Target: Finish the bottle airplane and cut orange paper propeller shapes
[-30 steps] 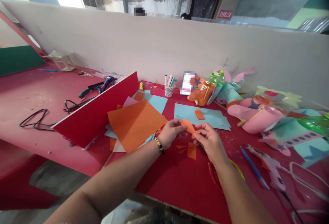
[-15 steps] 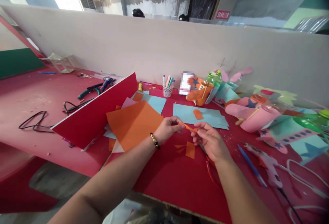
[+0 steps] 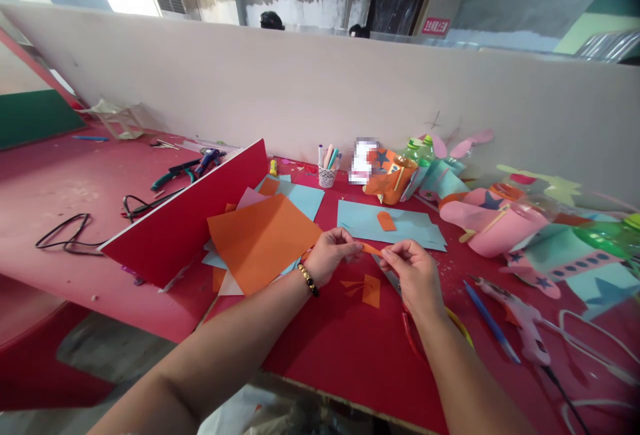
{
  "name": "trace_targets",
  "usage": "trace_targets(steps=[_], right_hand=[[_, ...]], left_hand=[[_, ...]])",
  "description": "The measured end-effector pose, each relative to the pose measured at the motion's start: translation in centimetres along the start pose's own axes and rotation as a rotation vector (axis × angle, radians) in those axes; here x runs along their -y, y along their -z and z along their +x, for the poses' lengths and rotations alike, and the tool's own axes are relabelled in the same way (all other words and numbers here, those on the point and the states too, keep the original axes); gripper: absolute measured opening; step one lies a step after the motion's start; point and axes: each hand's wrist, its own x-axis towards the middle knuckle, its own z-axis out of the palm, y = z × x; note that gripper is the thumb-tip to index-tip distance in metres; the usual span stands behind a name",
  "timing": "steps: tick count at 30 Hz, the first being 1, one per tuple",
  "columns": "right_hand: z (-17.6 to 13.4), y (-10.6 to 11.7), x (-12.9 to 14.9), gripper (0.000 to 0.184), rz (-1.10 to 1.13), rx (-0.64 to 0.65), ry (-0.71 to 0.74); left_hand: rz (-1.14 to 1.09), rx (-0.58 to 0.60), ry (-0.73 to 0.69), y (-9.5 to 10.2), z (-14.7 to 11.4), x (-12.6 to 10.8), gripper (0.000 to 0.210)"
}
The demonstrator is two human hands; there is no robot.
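A small strip of orange paper point(image 3: 371, 249) is stretched between my two hands above the red table. Its left end is pinched by my left hand point(image 3: 332, 256), which has a beaded bracelet at the wrist. My right hand point(image 3: 411, 274) grips the other end between thumb and fingers. Scissors point(image 3: 392, 278) lie on the table partly under my right hand and forearm, with red and yellow handles. Orange paper scraps point(image 3: 371, 290) rest just below the hands. Beyond them, a rounded orange paper piece point(image 3: 386, 221) sits on light blue sheets point(image 3: 360, 216).
At left, a large orange sheet point(image 3: 263, 238) tops a paper pile beside an upright red board point(image 3: 195, 212). A pen cup point(image 3: 327, 176) stands at the back. Paper-covered bottles point(image 3: 520, 222), a blue pen point(image 3: 493, 322) and a pink glue gun point(image 3: 520, 318) occupy the right side.
The orange strip now looks flatter and straighter between my fingers. My left hand has shifted slightly right, and my right hand also moved a little right, exposing more of the scissors.
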Motion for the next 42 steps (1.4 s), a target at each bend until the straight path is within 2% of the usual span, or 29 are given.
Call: trace_targets(steps=[8, 14, 17, 21, 23, 27, 30, 34, 39, 42], right_hand=[[0.2, -0.1, 0.5, 0.028, 0.208, -0.017, -0.103], [0.3, 0.4, 0.5, 0.026, 0.215, -0.005, -0.144], [0.4, 0.5, 0.2, 0.023, 0.154, -0.017, -0.103], [0.4, 0.4, -0.5, 0.016, 0.005, -0.028, 0.029], [0.3, 0.4, -0.7, 0.014, -0.044, -0.010, 0.051], [0.1, 0.3, -0.7, 0.013, -0.103, 0.041, 0.085], [0.1, 0.2, -0.4, 0.018, -0.062, 0.078, 0.088], [0.2, 0.0, -0.4, 0.028, -0.003, 0.069, 0.008], [0.4, 0.2, -0.6, 0.033, 0.051, 0.086, -0.106], [0.3, 0.3, -0.4, 0.032, -0.001, 0.052, -0.042]], left_hand=[[-0.114, -0.026, 0.092, 0.2, 0.0, -0.4, 0.044], [-0.124, -0.006, 0.123, 0.6, 0.1, -0.6, 0.042], [-0.111, -0.025, 0.130, 0.5, 0.1, -0.8, 0.040], [-0.084, -0.043, 0.209, 0.3, 0.0, -0.9, 0.039], [-0.079, -0.034, 0.232, 0.3, 0.0, -0.9, 0.038], [-0.072, -0.034, 0.224, 0.6, 0.2, -0.7, 0.040], [-0.029, -0.074, 0.191, 0.8, 0.4, -0.6, 0.043], [0.016, -0.111, 0.147, 0.8, 0.5, -0.5, 0.049], [0.018, -0.088, 0.143, 0.7, 0.3, -0.5, 0.054], [0.006, -0.107, 0.122, 0.7, 0.3, -0.5, 0.055]])
